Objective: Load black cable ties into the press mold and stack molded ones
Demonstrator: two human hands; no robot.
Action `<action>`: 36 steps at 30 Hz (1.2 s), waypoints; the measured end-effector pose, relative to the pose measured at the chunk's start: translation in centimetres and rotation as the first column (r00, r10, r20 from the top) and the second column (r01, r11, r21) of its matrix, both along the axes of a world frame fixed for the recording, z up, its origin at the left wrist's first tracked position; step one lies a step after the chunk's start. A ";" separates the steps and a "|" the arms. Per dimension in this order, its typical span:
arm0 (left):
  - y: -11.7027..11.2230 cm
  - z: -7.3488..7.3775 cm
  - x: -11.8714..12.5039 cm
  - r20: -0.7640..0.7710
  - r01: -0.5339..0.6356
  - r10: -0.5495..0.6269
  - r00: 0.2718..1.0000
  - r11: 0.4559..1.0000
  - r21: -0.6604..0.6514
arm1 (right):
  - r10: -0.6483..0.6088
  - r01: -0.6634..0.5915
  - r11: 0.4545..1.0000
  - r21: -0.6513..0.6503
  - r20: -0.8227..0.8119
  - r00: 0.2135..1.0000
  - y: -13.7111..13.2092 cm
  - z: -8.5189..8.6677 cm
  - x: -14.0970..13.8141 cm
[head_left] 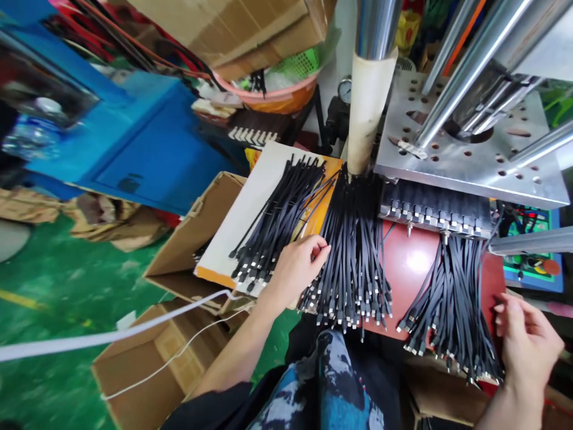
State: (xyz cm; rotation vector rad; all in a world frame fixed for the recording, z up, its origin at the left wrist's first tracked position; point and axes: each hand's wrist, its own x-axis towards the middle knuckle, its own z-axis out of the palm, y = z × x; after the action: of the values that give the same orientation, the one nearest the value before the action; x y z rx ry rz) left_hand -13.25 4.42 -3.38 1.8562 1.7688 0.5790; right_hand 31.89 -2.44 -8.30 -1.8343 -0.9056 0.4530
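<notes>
A plain black sleeve (210, 409) is covering the visible upper end of the left arm and leaving the forearm (246, 346) bare, while the 2 hands, the left hand (293, 266) and the right hand (528, 343), are showing uncovered. Below, patterned cloth (331, 382) is displaying blotchy patches of teal blue, black and greyish white, with plain dark cloth (385, 376) flanking it.

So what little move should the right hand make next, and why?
Perhaps the right hand should slide left to the nearest cable bunch, because it is right beside that bunch, loosely curled, with no cable visible in it. The left hand is at the middle bunch.
</notes>
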 end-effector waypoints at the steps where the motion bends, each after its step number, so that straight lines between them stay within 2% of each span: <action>1: 0.2 -0.2 0.1 0.020 -0.008 0.008 1.000 1.000 0.015 | 0.003 -0.003 1.000 -0.004 -0.001 1.000 0.0 0.0 0.0; 7: 0.7 -1.8 0.4 0.022 -0.013 0.012 1.000 0.999 0.033 | -0.022 0.022 0.999 -0.025 0.001 1.000 0.0 -0.2 0.2; 13: 1.1 -2.4 0.4 -0.067 -0.019 0.024 0.997 0.997 0.073 | -0.027 0.027 0.999 -0.029 -0.003 1.000 0.2 -0.1 0.2; 18: 1.2 -3.0 0.5 -0.061 -0.062 0.069 0.996 0.991 0.122 | -0.029 0.030 0.999 -0.029 0.014 0.999 0.2 0.0 0.1; 36: 1.3 -3.3 0.6 -0.003 -0.087 0.088 0.996 0.986 0.141 | 0.015 -0.015 1.000 0.008 0.030 0.999 0.1 0.0 0.2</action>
State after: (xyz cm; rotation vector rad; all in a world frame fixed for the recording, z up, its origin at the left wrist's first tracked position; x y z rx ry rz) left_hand -12.63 5.69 -6.68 1.8828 1.8661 0.7475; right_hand 32.07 -2.39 -8.29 -1.8326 -0.9402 0.4318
